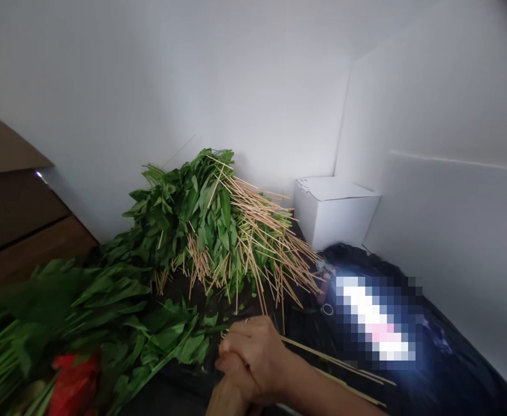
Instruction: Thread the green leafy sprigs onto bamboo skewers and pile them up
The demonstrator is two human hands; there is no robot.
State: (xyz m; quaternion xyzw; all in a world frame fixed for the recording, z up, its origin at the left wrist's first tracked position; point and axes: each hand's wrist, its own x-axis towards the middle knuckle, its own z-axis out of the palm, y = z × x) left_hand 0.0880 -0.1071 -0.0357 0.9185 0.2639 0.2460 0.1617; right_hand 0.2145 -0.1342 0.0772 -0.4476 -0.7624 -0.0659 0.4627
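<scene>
My right hand (260, 349) is closed at the lower middle, a ring on one finger. It presses against my left hand (231, 375), which is also closed, just below it. The fingers overlap, so whatever lies between them is hidden. A leafy green stem (188, 341) runs up to the hands from the left. Thin pale sticks (338, 361) stretch out to the right, behind my right forearm; whether I grip them I cannot tell. Beyond my hands rises a heap of leafy green bundles (188, 202), with many loose thin sticks (262, 211) spread over it.
Loose greens (75, 294) fill the left side, beside a red plastic piece (75, 381). A cardboard box (15, 190) stands far left, a white box (344, 214) at back right. Black plastic sheeting (366, 260) lies at right, with a blurred bright patch on it. White walls close the corner.
</scene>
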